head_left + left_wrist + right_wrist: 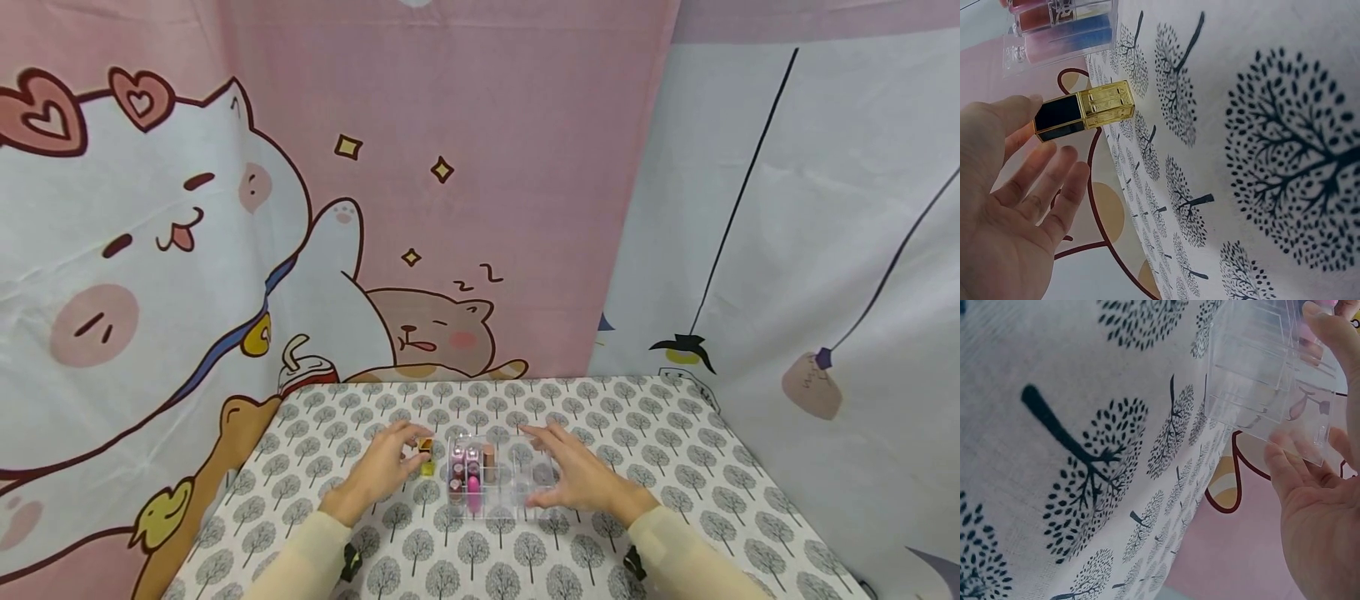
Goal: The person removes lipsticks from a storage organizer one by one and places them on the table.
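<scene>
A black-and-gold lipstick (1084, 110) stands at the left of a clear compartment organizer (510, 510). My left hand (384, 467) pinches the lipstick's black end between thumb and index finger, the other fingers spread loose in the left wrist view. My right hand (581, 477) spans the organizer's right end, thumb at the near edge and fingers at the far edge; the right wrist view shows fingers behind its clear wall (1260, 394). Several lip tubes fill the organizer's left compartments, among them a bright pink one (473, 493) and a brown one (489, 457).
A white cloth with grey tree prints (420, 546) covers the table. Behind it hangs a pink curtain (517, 208) with cartoon animals, and a pale curtain (847, 250) hangs along the right side.
</scene>
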Tool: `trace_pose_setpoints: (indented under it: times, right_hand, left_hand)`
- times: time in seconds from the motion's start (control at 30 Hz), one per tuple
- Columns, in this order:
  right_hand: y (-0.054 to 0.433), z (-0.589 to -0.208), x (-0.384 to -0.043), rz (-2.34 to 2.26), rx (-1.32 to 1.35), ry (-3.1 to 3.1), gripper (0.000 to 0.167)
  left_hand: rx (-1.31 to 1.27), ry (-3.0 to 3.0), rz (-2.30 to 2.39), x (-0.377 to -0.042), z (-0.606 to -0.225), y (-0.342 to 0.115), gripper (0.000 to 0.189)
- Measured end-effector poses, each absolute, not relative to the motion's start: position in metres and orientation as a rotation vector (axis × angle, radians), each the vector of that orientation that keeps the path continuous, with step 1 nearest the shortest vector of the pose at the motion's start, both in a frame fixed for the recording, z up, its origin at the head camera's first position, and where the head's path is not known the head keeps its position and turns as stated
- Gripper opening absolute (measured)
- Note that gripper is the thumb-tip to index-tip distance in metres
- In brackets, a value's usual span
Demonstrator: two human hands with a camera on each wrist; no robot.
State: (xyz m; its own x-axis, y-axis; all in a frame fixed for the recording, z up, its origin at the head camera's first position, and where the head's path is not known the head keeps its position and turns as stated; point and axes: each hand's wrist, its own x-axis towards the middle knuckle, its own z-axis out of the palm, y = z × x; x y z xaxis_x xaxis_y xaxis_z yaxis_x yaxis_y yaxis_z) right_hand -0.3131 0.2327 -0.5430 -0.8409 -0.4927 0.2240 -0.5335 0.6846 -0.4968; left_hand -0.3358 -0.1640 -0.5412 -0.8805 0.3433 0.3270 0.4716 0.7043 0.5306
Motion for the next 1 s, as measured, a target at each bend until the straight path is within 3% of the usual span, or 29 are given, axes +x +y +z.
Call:
trace_pose_setpoints:
  times: [1.0]
  right_hand:
    - [0.236,-0.527,-0.311,0.745,0.909,-2.823,0.111]
  left_hand:
    - [-0.774,-2.541,-0.794,-0.316,-0.514,-0.131,0.038]
